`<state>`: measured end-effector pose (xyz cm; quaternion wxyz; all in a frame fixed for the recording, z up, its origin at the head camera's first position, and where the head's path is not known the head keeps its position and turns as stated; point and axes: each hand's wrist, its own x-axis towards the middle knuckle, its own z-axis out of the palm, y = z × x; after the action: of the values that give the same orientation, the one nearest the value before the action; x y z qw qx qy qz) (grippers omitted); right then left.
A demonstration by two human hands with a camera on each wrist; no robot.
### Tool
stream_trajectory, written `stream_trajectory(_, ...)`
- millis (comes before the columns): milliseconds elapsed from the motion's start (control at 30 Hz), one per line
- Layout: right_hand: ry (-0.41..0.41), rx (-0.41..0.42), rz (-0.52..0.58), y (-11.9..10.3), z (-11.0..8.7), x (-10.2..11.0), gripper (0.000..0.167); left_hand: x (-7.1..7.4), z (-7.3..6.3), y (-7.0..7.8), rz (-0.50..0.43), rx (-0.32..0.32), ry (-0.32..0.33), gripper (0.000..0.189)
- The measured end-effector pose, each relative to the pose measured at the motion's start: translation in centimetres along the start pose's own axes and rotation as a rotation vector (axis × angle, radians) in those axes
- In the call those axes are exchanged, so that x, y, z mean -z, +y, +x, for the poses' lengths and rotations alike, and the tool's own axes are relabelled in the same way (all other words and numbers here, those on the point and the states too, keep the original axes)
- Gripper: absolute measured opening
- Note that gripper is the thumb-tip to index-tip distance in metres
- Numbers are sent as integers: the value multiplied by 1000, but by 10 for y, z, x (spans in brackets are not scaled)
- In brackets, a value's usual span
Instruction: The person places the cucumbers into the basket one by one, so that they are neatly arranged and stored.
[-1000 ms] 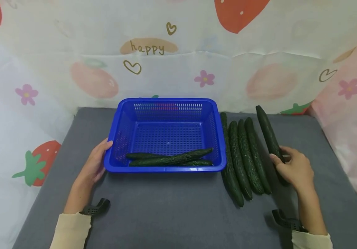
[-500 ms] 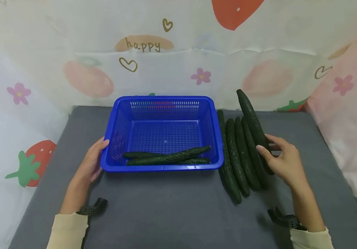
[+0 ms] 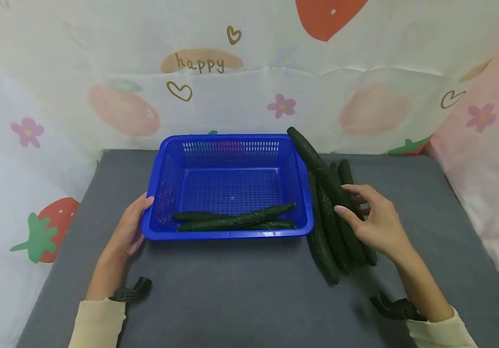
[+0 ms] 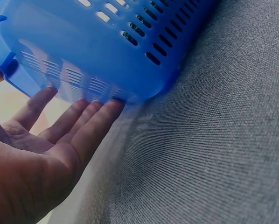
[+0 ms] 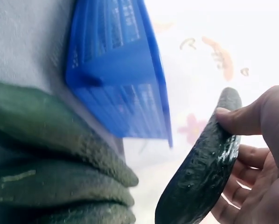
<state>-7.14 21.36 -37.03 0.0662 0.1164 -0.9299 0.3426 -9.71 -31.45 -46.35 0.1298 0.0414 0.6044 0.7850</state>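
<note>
A blue plastic basket (image 3: 229,236) with slotted walls stands on the grey cloth. At its left rim is my left hand (image 3: 128,227), thumb over the edge; the left wrist view shows its fingertips (image 4: 112,106) against the outer wall. My right hand (image 3: 379,222) pinches a long dark green cucumber (image 3: 316,166) between thumb and fingers. That cucumber is raised and slanted, its far end overlapping the basket's right back corner in the head view. Inside the basket, along the near wall, lie a few cucumbers (image 3: 236,222).
Right beside the basket, several more cucumbers (image 3: 324,253) lie side by side, partly hidden by the raised one. Grey cloth (image 3: 232,295) covers the table. Behind it hangs a printed curtain (image 3: 249,106) with fruit and flowers.
My right hand has lifted the cucumber and carried it leftward over the row, its far end now at the basket's corner. The left hand stays at the basket's rim.
</note>
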Motion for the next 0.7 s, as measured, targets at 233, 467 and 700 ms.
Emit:
stream_trajectory(233, -35, 94, 8, -15, 8, -9, 44, -3, 2, -1, -8, -8, 22, 28)
stream_trajectory(467, -79, 153, -44, -33, 27, -14, 43, -1, 1, -1, 12, -15, 24, 30)
stream_trajectory(700, -134, 168, -46, -49, 42, -18, 42, 0, 2, -4, 0, -13, 41, 30)
